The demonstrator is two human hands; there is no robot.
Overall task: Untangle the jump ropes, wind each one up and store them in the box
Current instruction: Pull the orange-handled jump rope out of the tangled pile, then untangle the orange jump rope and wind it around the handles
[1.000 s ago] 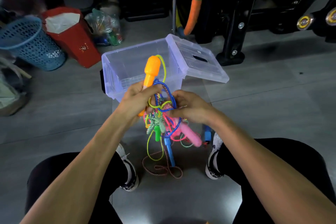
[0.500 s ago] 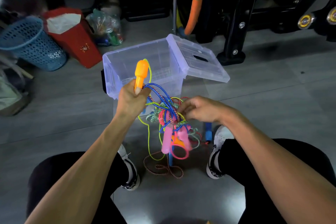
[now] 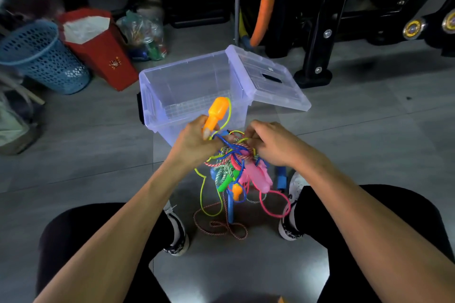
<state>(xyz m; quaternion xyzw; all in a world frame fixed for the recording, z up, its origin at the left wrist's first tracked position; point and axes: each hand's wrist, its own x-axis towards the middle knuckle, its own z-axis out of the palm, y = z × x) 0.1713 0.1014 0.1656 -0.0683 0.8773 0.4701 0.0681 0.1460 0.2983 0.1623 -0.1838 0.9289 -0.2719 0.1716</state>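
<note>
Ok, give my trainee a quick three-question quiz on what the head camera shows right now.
1. True or false: the clear plastic storage box already holds a wound rope.
2. What does the left hand grip?
A. orange plastic handle
B. blue basket
C. red bag
3. Fill in: the right hand pinches into the tangled bundle of coloured jump ropes, while a red-and-white twisted cord trails onto the ____.

Key:
1. False; the box looks empty, its hinged lid open.
2. A, the orange plastic handle.
3. Floor.
</note>
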